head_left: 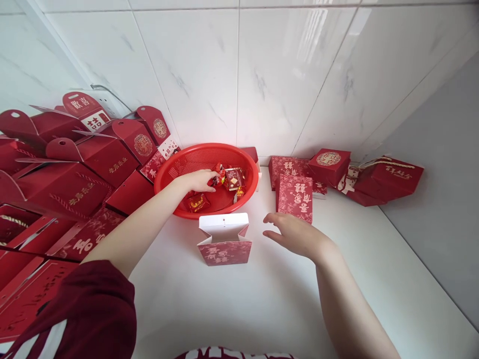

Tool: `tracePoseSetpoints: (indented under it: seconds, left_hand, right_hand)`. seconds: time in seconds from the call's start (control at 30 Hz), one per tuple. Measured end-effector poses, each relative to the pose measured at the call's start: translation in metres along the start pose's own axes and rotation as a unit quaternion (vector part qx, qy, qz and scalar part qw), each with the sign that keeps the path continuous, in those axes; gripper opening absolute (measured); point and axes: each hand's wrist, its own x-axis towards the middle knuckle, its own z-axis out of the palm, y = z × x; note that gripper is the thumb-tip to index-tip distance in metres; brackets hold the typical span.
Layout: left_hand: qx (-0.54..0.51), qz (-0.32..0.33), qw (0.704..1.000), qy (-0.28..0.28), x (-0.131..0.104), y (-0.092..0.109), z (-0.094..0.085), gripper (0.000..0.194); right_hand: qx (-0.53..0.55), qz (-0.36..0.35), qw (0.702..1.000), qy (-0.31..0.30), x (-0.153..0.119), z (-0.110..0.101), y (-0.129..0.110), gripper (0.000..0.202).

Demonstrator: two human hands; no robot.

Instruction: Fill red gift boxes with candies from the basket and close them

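Note:
My left hand (202, 180) reaches over the rim of a red plastic basket (179, 164), its fingers bent beside wrapped sweets (220, 174); whether they grip one is hidden. A brown square packet (234, 178) and a red wrapped piece (198, 202) lie in the basket. In front of the basket, a red floral paper bag (225, 252) stands with its mouth open and its white inner flap raised. To the right of this bag, my right hand (286, 230) hovers with thumb and fingers apart, holding nothing, close to a flat red floral packet (295, 197).
Many red gift boxes (101, 159) crowd the left side. At the back right are a small red box (330, 165) and a red bag with a rope handle (389, 180). A tiled wall (277, 75) runs behind the white table (232, 309); a grey panel (441, 164) borders the right.

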Motion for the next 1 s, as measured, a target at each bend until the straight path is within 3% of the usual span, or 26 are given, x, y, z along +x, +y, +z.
tracePoseSetpoints:
  seconds: [0.13, 0.23, 0.3, 0.43, 0.5, 0.67, 0.77, 0.83, 0.97, 1.0]
  left_hand:
    - [0.017, -0.047, 0.999, 0.016, 0.007, -0.004, 0.004, 0.094]
    - [0.026, -0.092, 0.995, 0.032, 0.012, -0.003, 0.007, 0.099]
    - [0.026, -0.121, 0.992, 0.027, 0.017, 0.000, 0.011, 0.086]
    - [0.004, -0.159, 0.987, 0.016, 0.025, 0.006, 0.017, 0.039]
    - [-0.020, -0.166, 0.985, 0.034, 0.023, 0.004, 0.013, 0.031]
    - [-0.121, -0.142, 0.972, 0.143, -0.007, -0.008, -0.012, 0.019]
    - [-0.199, -0.091, 0.953, 0.210, -0.039, -0.004, -0.021, 0.030]
    - [-0.302, -0.039, 0.915, 0.263, -0.062, 0.006, -0.021, 0.039]
    - [-0.578, 0.048, 0.729, 0.363, -0.105, 0.041, -0.017, 0.042]
    - [-0.608, 0.055, 0.698, 0.374, -0.114, 0.050, -0.016, 0.041]
  right_hand:
    - [0.003, -0.002, 1.000, 0.007, -0.001, 0.000, 0.000, 0.037]
    - [0.002, -0.003, 1.000, 0.012, 0.000, 0.001, 0.000, 0.037]
    - [0.001, -0.005, 1.000, 0.016, 0.000, 0.001, 0.001, 0.037]
    - [0.001, -0.004, 1.000, 0.017, 0.000, 0.002, 0.001, 0.037]
    - [0.000, -0.003, 1.000, 0.017, 0.000, 0.001, 0.001, 0.037]
    - [0.017, -0.012, 0.999, 0.033, 0.001, 0.000, 0.004, 0.035]
    - [0.039, -0.036, 0.996, 0.066, 0.000, -0.002, 0.005, 0.030]
    - [0.069, -0.056, 0.991, 0.104, -0.001, -0.004, 0.002, 0.026]
    - [0.204, -0.129, 0.946, 0.216, -0.003, -0.007, -0.013, 0.025]
    - [0.251, -0.148, 0.927, 0.236, -0.004, -0.007, -0.019, 0.025]
